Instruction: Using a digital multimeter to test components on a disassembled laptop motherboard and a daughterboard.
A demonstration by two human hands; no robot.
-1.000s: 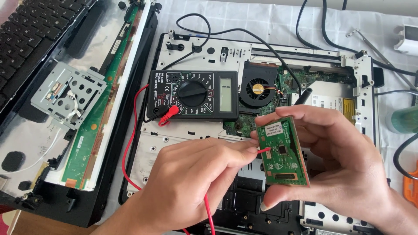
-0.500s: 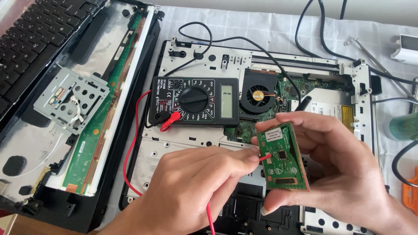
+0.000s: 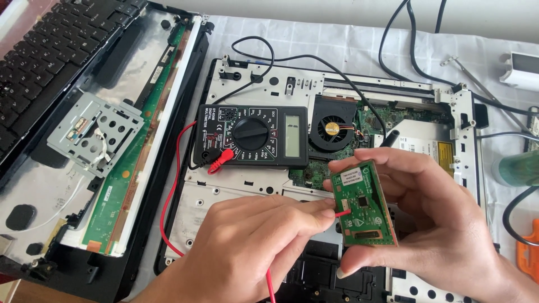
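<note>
Above the near edge of the opened laptop chassis (image 3: 247, 207), I have a small green circuit board (image 3: 362, 205) raised in my right hand (image 3: 426, 224) and the red probe (image 3: 341, 213) in my left hand (image 3: 252, 247). My right fingers are curled, not spread: the upper ones lie along the board's far long edge, the thumb props its bottom corner, so the component face tilts toward me and stays open to view. My left thumb and forefinger are pressed together, pinching the probe close to its tip, the other fingers folded under; the tip touches the board's left edge about halfway down. To do this contact well, I judge the board should be gripped by its edges only, kept steady against the fingers, and the tip set on one pad with light pressure so it cannot skid across neighbouring solder points. The red lead (image 3: 168, 191) runs from my left hand along the chassis's left edge to the black multimeter (image 3: 252, 134), which lies on the chassis toward its far side, just beside the cooling fan (image 3: 331, 126); its display faces up, so I can glance at it without shifting either hand. A black lead (image 3: 264, 59) loops off the meter toward the far edge. Left of the chassis lies the keyboard panel (image 3: 50, 62), partly out of frame.
</note>
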